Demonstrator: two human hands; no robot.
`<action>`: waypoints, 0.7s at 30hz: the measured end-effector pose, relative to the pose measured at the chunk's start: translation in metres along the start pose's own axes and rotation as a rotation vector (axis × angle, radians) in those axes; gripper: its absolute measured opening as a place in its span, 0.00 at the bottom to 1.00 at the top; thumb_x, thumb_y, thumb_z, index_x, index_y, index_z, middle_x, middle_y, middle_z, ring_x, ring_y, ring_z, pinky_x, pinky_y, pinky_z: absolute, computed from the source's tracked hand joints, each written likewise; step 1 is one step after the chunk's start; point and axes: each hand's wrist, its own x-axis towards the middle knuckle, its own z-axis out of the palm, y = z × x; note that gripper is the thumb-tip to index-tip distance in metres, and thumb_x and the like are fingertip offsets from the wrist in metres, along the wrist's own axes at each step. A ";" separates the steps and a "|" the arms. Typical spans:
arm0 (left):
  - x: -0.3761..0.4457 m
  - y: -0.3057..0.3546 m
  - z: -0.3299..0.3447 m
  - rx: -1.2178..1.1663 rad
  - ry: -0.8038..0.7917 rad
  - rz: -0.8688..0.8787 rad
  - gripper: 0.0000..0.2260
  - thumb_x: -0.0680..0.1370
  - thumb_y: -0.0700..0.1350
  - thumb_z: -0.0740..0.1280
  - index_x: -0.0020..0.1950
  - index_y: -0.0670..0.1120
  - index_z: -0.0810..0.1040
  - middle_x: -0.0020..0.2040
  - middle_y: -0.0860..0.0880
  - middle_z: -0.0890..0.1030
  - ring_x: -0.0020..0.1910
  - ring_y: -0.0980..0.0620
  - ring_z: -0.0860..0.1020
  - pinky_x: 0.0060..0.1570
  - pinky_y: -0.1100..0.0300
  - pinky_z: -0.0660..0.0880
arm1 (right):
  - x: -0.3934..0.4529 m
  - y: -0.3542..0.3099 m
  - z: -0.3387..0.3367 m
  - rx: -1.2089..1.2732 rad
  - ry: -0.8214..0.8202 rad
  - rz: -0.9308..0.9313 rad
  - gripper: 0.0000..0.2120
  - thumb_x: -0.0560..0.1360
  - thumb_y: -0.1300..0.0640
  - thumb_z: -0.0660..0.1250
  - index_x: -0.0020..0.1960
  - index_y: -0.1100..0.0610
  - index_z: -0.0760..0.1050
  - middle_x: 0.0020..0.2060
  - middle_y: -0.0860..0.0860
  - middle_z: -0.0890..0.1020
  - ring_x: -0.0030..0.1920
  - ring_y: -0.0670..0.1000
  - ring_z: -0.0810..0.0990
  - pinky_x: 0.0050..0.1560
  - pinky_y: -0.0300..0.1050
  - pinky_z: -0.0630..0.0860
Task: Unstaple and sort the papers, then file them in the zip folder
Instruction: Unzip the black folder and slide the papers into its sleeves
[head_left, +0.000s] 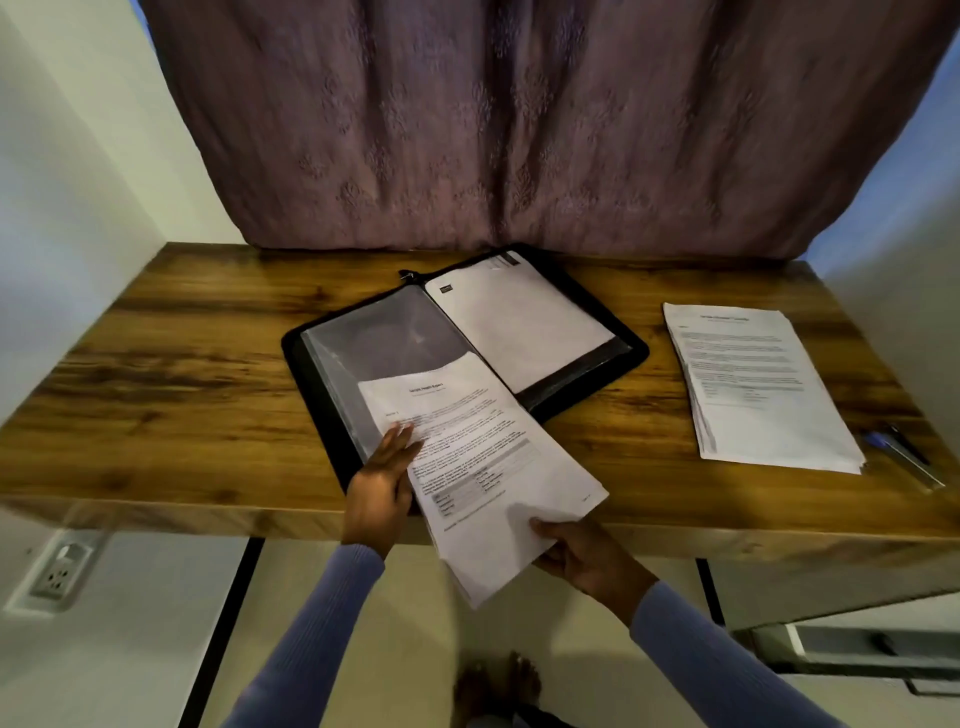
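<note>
At your nine o'clock sits one wall socket (61, 570). Your left hand (382, 480) lies flat, fingers straight, on one printed sheaf (480, 467) whose top overlaps the left leaf of one open zip folder (462, 343) at twelve o'clock on the wooden table (171, 374). Your right hand (584, 556) pinches that sheaf's near corner. At two o'clock rests one paper stack (758, 389), then two pens (904, 457) touching its right edge.
</note>
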 end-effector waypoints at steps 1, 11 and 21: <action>0.000 0.000 -0.001 -0.014 0.013 -0.017 0.17 0.75 0.39 0.56 0.57 0.40 0.80 0.64 0.42 0.76 0.66 0.46 0.71 0.65 0.64 0.61 | 0.000 0.001 0.004 0.032 -0.016 0.000 0.15 0.72 0.71 0.66 0.55 0.58 0.71 0.46 0.57 0.79 0.46 0.56 0.78 0.32 0.48 0.81; -0.001 0.018 -0.017 -0.131 0.092 -0.295 0.16 0.77 0.37 0.65 0.64 0.46 0.75 0.61 0.40 0.77 0.57 0.40 0.77 0.55 0.46 0.77 | 0.028 -0.025 0.068 0.079 -0.048 -0.064 0.09 0.73 0.66 0.67 0.51 0.58 0.74 0.46 0.55 0.80 0.47 0.54 0.79 0.35 0.45 0.82; 0.002 0.018 -0.024 0.060 0.160 -0.321 0.05 0.72 0.33 0.68 0.45 0.39 0.80 0.46 0.40 0.80 0.43 0.41 0.80 0.41 0.60 0.72 | 0.038 -0.019 0.071 -0.011 -0.080 -0.092 0.08 0.74 0.67 0.66 0.53 0.66 0.74 0.37 0.55 0.83 0.33 0.48 0.84 0.31 0.36 0.79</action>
